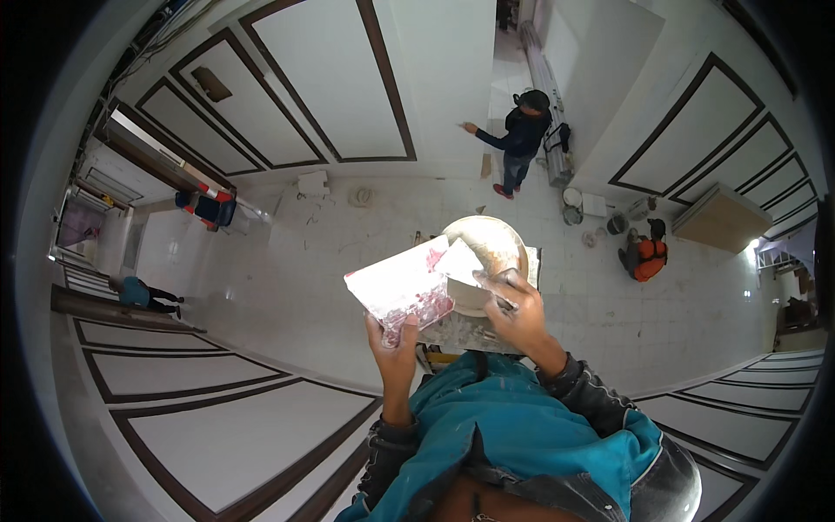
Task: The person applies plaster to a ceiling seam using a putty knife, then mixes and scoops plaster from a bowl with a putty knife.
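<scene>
The board (396, 283) in the left hand (390, 344) lies left of the scraper (463, 263) in the right hand (515, 315). Beyond them is a bucket (467, 298), seemingly on a platform (461, 331). One person (520, 139) stands far, right of centre; another (646, 252) is farther right, left of a panel (720, 219).

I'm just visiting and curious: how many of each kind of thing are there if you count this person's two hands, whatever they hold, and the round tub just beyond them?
Hands: 2, the left hand and the right hand
Smeared flat board, in the left: 1
Scraper, in the right: 1
Round tub: 1
Total: 5
</scene>
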